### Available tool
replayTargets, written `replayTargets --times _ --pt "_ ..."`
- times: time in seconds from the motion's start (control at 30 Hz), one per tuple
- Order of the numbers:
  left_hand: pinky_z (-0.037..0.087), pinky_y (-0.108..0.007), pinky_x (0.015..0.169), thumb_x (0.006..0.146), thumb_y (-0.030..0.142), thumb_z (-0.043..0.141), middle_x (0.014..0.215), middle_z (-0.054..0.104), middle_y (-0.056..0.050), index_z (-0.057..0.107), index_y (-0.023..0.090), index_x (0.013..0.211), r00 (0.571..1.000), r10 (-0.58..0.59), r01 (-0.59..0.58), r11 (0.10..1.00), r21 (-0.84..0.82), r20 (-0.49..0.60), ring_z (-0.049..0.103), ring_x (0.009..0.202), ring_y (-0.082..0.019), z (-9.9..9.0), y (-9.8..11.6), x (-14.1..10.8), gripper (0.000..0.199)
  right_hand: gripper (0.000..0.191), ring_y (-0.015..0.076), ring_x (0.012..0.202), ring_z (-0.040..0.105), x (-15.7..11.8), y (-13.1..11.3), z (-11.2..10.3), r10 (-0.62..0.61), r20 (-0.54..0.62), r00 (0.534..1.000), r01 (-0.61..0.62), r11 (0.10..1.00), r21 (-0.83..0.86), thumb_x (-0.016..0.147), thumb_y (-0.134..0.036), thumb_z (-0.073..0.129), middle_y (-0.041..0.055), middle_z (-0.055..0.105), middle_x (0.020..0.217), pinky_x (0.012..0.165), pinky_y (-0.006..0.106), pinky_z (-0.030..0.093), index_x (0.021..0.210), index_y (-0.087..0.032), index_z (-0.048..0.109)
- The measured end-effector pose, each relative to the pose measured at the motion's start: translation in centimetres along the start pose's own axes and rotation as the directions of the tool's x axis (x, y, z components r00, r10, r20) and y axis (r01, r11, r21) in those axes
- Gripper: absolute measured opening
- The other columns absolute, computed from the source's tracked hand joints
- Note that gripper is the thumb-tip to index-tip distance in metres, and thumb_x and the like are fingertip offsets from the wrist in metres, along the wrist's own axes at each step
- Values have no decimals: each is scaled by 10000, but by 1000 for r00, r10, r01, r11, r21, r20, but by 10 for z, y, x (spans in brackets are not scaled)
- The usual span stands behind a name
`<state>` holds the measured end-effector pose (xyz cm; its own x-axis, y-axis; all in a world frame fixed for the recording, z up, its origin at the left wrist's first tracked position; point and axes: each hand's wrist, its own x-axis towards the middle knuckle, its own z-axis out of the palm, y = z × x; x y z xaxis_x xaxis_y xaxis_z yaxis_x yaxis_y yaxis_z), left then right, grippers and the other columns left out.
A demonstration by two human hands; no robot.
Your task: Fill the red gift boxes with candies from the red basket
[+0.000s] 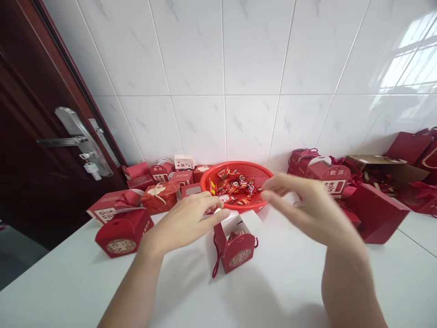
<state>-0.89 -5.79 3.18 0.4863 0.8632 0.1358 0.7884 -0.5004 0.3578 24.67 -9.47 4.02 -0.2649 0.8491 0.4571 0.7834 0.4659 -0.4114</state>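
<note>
A small red gift box (pixel 239 253) stands open on the white table in front of me, its white-lined flaps raised and red cord hanging at its sides. Some wrapped candies (pixel 235 236) show inside it. My left hand (pixel 186 221) is at the box's upper left, thumb and fingers apart near a flap; whether it touches the flap I cannot tell. Slightly blurred, my right hand (pixel 309 207) hovers to the right of the box, fingers and thumb apart with nothing between them. Behind the box is a red plastic basket (pixel 264 175) holding many red-wrapped candies (pixel 235 187).
Several closed red gift boxes, among them a round-fronted one (pixel 124 232) and a patterned one (pixel 160 197), stand at the left. More boxes (pixel 329 175) and an open cardboard carton (pixel 403 171) are at the right. A tiled wall (pixel 252 123) rises behind; a door (pixel 30 127) is at left.
</note>
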Motion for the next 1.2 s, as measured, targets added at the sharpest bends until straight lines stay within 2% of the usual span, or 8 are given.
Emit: replayTargets --times 0.1,0.23,0.37,0.57,0.8,0.97,1.1,1.2 --pt "429 -337 668 941 599 431 950 672 -75 609 208 847 965 -163 134 980 149 207 623 874 -265 14 -17 18 439 271 199 715 645 21 0 33 180 314 932 -90 955 -281 945 -444 549 53 693 820 569 278 376 854 -198 619" --pt "422 -314 663 878 619 497 1039 665 -90 627 206 976 932 -143 117 989 94 334 628 903 -265 22 -30 22 444 349 213 717 633 32 1 59 292 497 817 -54 897 -439 855 -525 674 59 667 811 556 281 306 794 -187 612" --pt "466 -309 749 847 577 556 1209 642 -102 603 213 1218 902 -121 119 992 30 414 631 1009 -264 16 -30 21 522 377 192 702 602 29 0 58 228 563 794 -13 933 -359 814 -551 715 50 653 807 549 281 295 802 -183 634" --pt "471 -298 787 832 546 590 1269 614 -70 598 242 1228 903 -72 92 995 -27 423 613 1070 -257 14 -29 22 499 290 176 741 572 23 -4 53 46 574 818 48 988 -147 831 -478 718 31 657 853 591 273 332 896 -200 668" --pt "443 -310 781 886 610 517 1161 619 -75 603 226 1056 911 -58 64 998 -1 408 594 1052 -268 31 -27 26 428 403 175 749 584 21 -6 71 -102 752 652 196 980 -37 859 -593 646 43 660 904 568 267 307 844 -192 677" --pt "425 -311 738 893 551 559 1203 599 -81 511 243 1155 941 -6 3 1000 11 339 600 1020 -272 42 -18 28 407 235 155 711 563 22 -4 72 -74 738 671 225 968 -107 857 -404 686 34 644 852 548 267 275 780 -184 655" --pt "402 -318 681 909 529 534 1017 618 -75 537 214 925 934 -32 0 996 88 356 596 900 -259 43 -14 30 316 285 147 657 543 24 -2 71 -21 709 705 211 961 -181 856 -383 672 18 597 719 539 274 255 674 -180 592" --pt "409 -326 698 982 539 356 936 611 -69 559 207 780 923 14 -42 997 63 384 594 856 -239 40 -14 30 438 294 154 642 554 25 -2 74 29 694 719 179 958 -225 845 -406 679 15 588 674 538 277 251 676 -182 589"
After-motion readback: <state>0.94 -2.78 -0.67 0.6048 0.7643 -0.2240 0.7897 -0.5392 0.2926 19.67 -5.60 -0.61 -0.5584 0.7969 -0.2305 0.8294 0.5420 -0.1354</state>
